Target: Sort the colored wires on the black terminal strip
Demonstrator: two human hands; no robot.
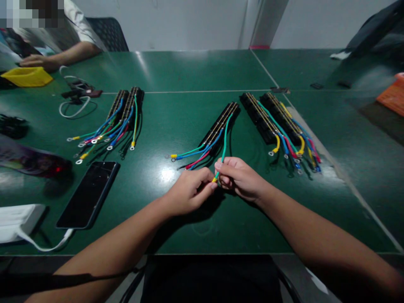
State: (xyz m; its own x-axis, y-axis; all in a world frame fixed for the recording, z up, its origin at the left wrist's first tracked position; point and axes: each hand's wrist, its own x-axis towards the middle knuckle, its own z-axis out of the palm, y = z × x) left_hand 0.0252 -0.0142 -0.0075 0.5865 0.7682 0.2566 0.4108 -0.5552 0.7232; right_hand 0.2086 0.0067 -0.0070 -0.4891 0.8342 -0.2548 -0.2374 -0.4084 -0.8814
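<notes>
My left hand (192,189) pinches the yellow-sleeved end of a green wire (225,139). Just above that end, my right hand (241,179) has its thumb and fingers closed on the same wire. The wire runs up to the far end of a black terminal block (221,122) with brass-coloured strips, lying slanted on the table. From this block, blue, green and red wires also trail toward the lower left, some ending in ring terminals (173,159). Whatever lug sits at the green wire's tip is hidden by my left fingers.
Wired black blocks lie in pairs at left (134,105) and right (257,118). A phone (89,195) on a white cable, a white power bank (20,221) and a bottle (31,158) are at left. Across the green table (189,67), a person's arm (75,52) rests near a yellow tray (27,77).
</notes>
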